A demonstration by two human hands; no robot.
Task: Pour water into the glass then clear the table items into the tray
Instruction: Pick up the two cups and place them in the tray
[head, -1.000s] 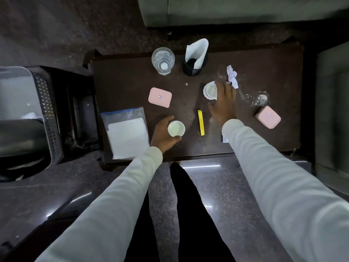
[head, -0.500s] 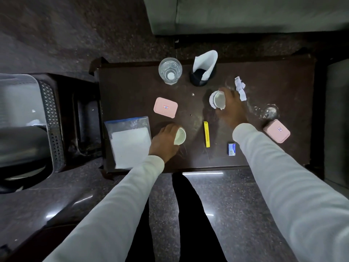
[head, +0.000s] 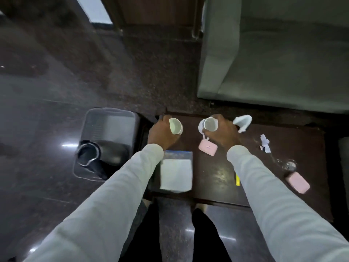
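The clear plastic tray (head: 110, 118) sits on the dark floor at centre left of the frame, just left of the dark wooden table (head: 217, 173), with a dark kettle-like vessel (head: 90, 157) lying in its near end. The clearing step looks to be in hand: the left hand (head: 162, 134) is closed around a small white cup (head: 175, 126), tilted, over the table's left edge, and the right hand (head: 221, 133) grips a second small white cup (head: 210, 124) further right above the tabletop. The tray lies left of both hands, nearest the left one. Next, each cup probably needs carrying leftward and setting down in the tray's open far end. A pink rectangular case (head: 207, 149), a zip bag holding white paper (head: 176, 171) and crumpled paper scraps (head: 264, 144) remain on the table.
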